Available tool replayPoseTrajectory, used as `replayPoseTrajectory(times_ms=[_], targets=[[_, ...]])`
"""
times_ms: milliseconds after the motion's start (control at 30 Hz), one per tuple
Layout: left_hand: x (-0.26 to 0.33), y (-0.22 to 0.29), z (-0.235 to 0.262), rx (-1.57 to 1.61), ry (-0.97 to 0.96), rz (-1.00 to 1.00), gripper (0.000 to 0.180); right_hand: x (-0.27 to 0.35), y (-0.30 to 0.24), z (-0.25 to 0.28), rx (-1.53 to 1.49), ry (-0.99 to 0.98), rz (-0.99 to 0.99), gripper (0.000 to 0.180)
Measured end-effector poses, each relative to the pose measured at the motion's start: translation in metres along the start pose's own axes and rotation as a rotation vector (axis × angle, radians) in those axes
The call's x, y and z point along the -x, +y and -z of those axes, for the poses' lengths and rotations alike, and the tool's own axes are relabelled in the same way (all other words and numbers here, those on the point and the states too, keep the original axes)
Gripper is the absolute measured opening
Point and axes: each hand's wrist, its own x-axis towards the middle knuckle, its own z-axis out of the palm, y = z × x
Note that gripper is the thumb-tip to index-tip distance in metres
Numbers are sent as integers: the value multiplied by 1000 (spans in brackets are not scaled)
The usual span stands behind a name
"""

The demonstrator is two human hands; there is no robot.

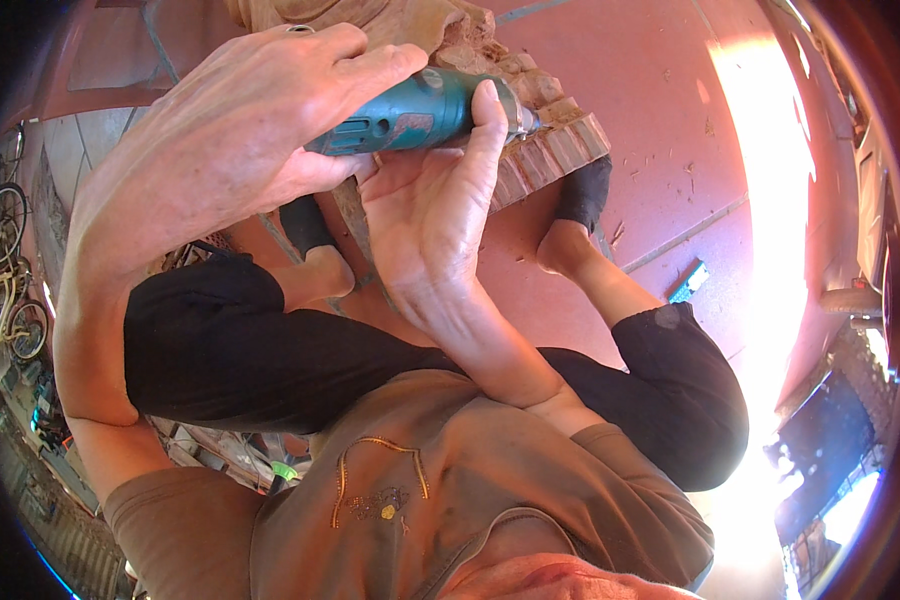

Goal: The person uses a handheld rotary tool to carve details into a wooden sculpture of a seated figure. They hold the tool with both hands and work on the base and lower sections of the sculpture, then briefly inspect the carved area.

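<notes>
Left hand [270, 105] and right hand [425, 200] clamped fingers around the power tool [410, 108], pointing lengthwise right at the wood carving's [545, 155] near-right corner, right hand nearer.

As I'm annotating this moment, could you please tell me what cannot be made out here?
All in the head view:
Rear end of the green power tool: hidden by the left hand.
Fingers of the right hand: mostly hidden behind the tool.
Wooden carving: cut off by the top edge.
Bit: too small against the wood.
Bicycles: details too small near the left rim.
</notes>
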Motion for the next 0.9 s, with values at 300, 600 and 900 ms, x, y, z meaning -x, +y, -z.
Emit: replayPoseTrajectory(times_ms=[300,600,900], targets=[[6,0,1,-12,15,-23,73,4,5,1,5,-25,10,48],[18,-3,1,-12,1,-31,76,10,12,1,14,-24,-31,49],[25,-3,1,-2,-19,-18,75,14,18,1,7,-38,-24,52]])
